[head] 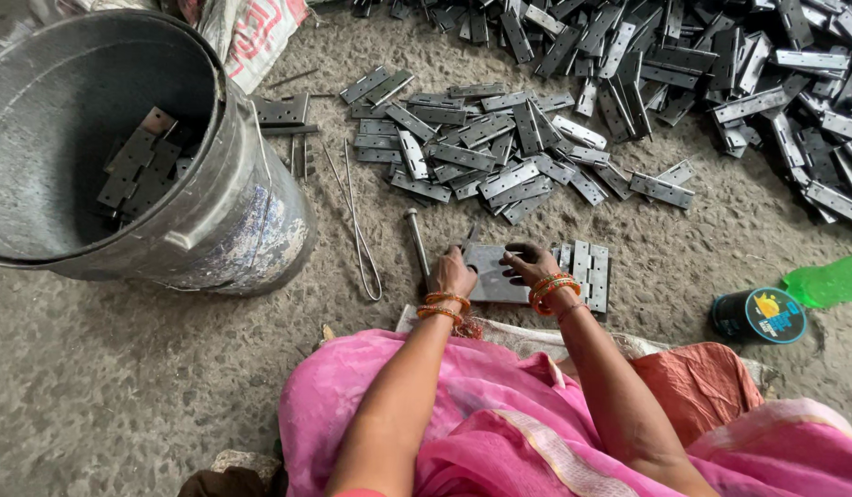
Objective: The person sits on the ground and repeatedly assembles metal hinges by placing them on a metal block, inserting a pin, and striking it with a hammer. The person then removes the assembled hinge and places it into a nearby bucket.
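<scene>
I sit on a rough concrete floor in pink cloth, both wrists ringed with orange bangles. A flat grey metal hinge plate (493, 271) lies on the floor in front of me. My left hand (452, 272) grips its left edge, with a thin pin sticking up by the fingers. My right hand (529, 262) presses on the plate's right edge. A stack of hinge leaves (592, 273) lies just right of that hand. A steel punch rod (417, 245) lies left of my left hand.
A big heap of grey hinges (500, 152) spreads across the floor ahead and to the far right (766, 64). A large metal bucket (225, 198) at left holds several hinges. A bent wire loop (360, 230), a small round tin (758, 315) and green plastic (829, 280) lie nearby.
</scene>
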Motion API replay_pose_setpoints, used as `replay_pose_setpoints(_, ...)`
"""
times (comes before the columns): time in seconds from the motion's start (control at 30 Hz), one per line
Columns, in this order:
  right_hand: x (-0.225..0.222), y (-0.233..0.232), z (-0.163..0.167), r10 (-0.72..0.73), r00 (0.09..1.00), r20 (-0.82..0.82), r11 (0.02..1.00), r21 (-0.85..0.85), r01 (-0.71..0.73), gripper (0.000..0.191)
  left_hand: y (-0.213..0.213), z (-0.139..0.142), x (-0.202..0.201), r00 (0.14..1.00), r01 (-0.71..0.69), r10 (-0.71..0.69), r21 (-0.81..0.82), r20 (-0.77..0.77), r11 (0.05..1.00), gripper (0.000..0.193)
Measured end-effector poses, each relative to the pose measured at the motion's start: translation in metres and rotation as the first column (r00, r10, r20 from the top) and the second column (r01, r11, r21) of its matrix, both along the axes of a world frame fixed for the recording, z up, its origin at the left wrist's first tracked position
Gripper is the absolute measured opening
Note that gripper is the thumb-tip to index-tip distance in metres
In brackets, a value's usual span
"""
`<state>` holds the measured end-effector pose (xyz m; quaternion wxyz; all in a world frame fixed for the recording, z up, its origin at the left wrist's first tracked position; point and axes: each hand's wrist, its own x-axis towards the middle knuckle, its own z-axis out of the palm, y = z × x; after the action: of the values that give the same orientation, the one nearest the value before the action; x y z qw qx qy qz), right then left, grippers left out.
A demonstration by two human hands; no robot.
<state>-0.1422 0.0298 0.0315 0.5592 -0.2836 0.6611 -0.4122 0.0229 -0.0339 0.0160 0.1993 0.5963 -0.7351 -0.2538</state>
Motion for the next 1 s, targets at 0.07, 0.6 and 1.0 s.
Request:
replay_pose_setpoints(0.07, -0.002, 0.0, -0.002, 0.003, 1.0, 0.008, 1.0, -0.004, -0.003, 0.043, -0.003, 0.002, -0.001, 0.999, -0.007, 0.003, 0.111, 0.041, 0.994, 0.033)
replay_pose_setpoints(0.6, -0.004, 0.003, -0.008, 0.015, 1.0, -0.017, 0.999, 0.036, -0.014, 0.043, -0.002, 0.002, -0.002, 0.994, -0.073, 0.06, -0.147, -0.086, 0.986, 0.033)
replay_pose_setpoints(1.0, 0.0, 0.006, -0.01, -0.214, 0.958, 0.193, 0.97, 0.156, 0.186, 0.048, 0.016, -0.018, -0.025, 0.966, 0.245, -0.258, 0.221, 0.029, 0.944, 0.029)
